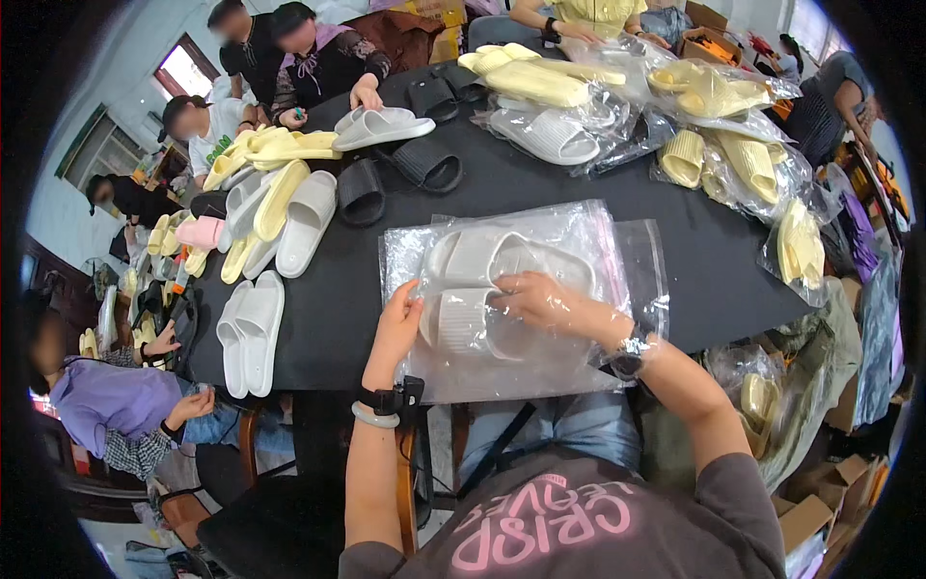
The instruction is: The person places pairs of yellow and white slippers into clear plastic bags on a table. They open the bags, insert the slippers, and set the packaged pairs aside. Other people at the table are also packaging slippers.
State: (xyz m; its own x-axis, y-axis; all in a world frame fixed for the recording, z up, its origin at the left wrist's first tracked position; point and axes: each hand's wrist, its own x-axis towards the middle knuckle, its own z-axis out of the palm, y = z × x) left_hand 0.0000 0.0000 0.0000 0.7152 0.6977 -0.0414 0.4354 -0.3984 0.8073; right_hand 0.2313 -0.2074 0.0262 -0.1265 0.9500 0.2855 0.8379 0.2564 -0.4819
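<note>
Bagged pale-yellow slippers (750, 169) lie beyond a clear plastic bag (526, 379) holding two light-grey, open-toed slippers (463, 323) on the black table (728, 261). Left hand (394, 323) touches the bag's edge; right hand (545, 301), fingers curled, reaches inside; grips indistinct.

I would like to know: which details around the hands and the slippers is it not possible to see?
Head view:
- Undersides of the grey slippers at the clear bag: turned down, hidden by the slippers themselves.
- Palm of the right hand: hidden by the back of the hand.
- Wearer's knees: hidden by the black table.
- Head of the co-worker in yellow: cut off by the upper edge.
</note>
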